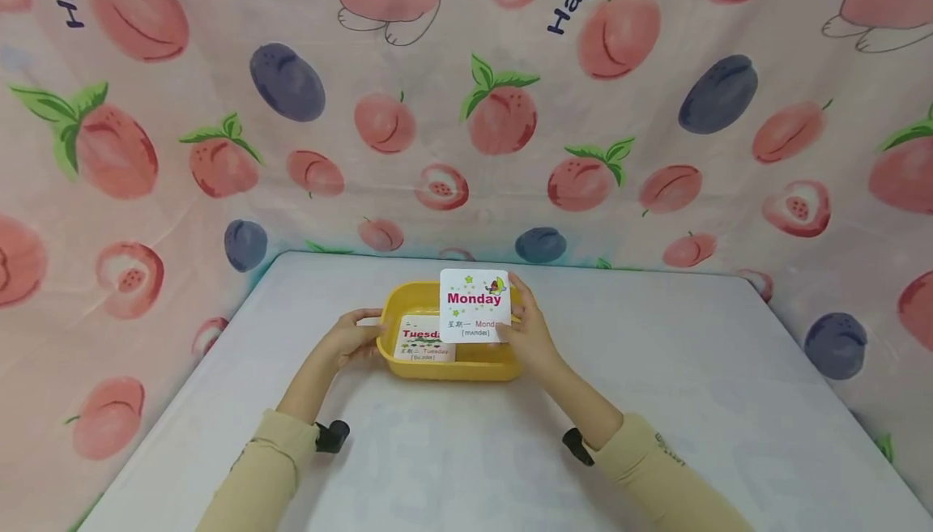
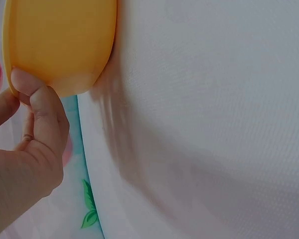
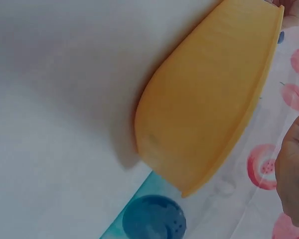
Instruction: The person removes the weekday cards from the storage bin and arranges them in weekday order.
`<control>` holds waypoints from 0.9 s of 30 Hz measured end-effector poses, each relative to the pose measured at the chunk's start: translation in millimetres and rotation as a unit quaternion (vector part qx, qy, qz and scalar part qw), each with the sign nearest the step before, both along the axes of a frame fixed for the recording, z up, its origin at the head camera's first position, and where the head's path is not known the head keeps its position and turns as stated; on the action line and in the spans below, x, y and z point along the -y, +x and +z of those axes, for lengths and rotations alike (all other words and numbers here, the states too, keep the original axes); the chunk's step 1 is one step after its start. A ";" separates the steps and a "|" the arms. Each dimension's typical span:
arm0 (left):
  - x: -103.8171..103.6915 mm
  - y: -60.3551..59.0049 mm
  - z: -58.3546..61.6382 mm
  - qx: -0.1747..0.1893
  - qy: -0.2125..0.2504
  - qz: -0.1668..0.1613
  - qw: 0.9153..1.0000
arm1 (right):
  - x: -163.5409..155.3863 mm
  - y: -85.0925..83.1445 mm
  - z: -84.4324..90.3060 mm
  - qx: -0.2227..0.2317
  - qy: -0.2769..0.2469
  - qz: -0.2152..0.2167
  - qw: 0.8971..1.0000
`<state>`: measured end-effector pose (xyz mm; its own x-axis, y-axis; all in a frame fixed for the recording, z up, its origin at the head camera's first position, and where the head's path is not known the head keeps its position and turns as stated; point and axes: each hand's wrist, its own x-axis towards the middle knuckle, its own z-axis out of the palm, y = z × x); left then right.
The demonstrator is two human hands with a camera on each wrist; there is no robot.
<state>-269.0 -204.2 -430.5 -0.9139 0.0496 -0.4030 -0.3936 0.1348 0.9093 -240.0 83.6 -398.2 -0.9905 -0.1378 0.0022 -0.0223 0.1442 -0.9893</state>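
A yellow plastic tray [image 1: 408,295] sits in the middle of the white table [image 1: 656,370]. Inside it lies a white card printed "Tuesday" [image 1: 424,342]. My right hand [image 1: 529,329] pinches a white "Monday" card [image 1: 474,304] by its right edge and holds it upright over the tray. My left hand [image 1: 354,336] grips the tray's left rim; in the left wrist view the thumb [image 2: 40,102] presses on the tray's outer wall [image 2: 60,40]. The right wrist view shows the tray's wall [image 3: 209,99] from outside and part of my right hand [image 3: 293,174].
A cloth printed with peaches and plums [image 1: 466,95] hangs behind and on both sides of the table. Black wrist straps [image 1: 331,435] sit on both beige sleeves. The table's front half holds only my forearms.
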 end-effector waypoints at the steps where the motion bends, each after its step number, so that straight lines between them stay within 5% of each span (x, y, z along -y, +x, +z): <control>1: -0.1 -0.3 0.1 -0.001 0.002 -0.003 1.000 | -5.0 1.4 1.7 0.002 -0.004 0.004 1.000; 17: -0.8 -0.4 0.4 0.006 0.011 -0.006 1.000 | -75.2 28.8 16.5 -0.001 0.021 0.031 0.999; 27: -2.8 2.9 3.0 0.009 0.025 -0.001 1.000 | -104.1 35.6 7.0 0.022 0.065 0.002 0.998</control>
